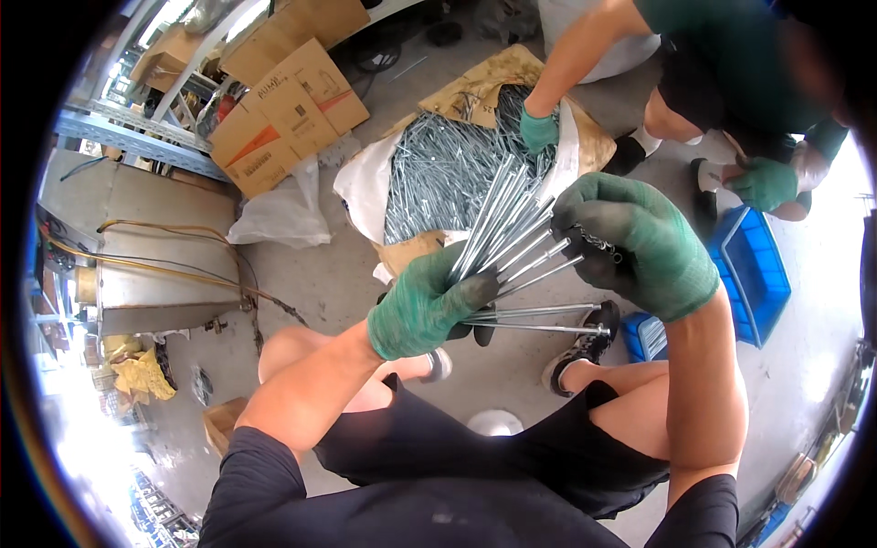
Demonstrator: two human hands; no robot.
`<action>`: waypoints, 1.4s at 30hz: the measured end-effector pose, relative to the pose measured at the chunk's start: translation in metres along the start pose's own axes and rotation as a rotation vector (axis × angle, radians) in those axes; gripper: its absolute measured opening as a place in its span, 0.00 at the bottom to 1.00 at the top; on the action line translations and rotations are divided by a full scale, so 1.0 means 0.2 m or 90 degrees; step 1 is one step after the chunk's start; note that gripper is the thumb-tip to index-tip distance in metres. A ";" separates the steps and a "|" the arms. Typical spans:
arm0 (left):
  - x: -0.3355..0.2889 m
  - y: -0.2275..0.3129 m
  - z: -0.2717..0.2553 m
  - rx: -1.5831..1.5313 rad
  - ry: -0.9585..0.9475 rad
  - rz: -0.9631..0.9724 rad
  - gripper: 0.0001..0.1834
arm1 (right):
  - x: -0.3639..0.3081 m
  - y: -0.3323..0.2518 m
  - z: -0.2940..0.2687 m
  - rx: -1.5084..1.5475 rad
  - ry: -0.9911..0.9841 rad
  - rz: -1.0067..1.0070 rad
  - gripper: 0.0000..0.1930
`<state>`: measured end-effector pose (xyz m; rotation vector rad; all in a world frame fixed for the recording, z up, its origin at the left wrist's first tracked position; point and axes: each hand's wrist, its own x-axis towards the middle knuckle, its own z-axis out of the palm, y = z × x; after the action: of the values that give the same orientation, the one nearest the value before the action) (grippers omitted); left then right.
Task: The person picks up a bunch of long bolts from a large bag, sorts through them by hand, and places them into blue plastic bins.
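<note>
My left hand, in a green glove with dark fingertips, is closed around a fanned bundle of long thin metal rods. Some rods stick out singly toward the right, small ends showing on their tips. Close by those tips, my right hand, gloved alike, is bent into a pinch. Small shiny ring-like metal pieces show between its fingers; their exact kind is too small to tell. Beyond both hands lies a large heap of similar rods in a carton lined with a white bag.
A co-worker's gloved hand reaches into the heap; the other gloved hand rests near a blue plastic bin. A smaller blue basket stands by my right shoe. Leftward are a metal cabinet with hoses and cardboard boxes.
</note>
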<state>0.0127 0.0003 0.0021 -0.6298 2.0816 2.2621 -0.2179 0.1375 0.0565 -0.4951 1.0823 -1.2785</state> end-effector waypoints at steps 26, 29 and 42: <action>0.00 0.00 0.01 -0.013 0.011 -0.003 0.21 | -0.03 0.01 -0.01 -0.074 0.029 -0.024 0.15; 0.00 0.00 0.01 -0.026 0.013 -0.011 0.20 | -0.02 0.01 0.00 -0.075 0.033 -0.020 0.15; 0.03 -0.02 0.02 -0.053 -0.022 0.044 0.22 | 0.00 0.02 -0.01 -0.085 -0.015 -0.020 0.18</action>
<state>0.0081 0.0026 -0.0040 -0.5262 2.0339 2.3897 -0.2175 0.1395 0.0526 -0.6283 1.1484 -1.2305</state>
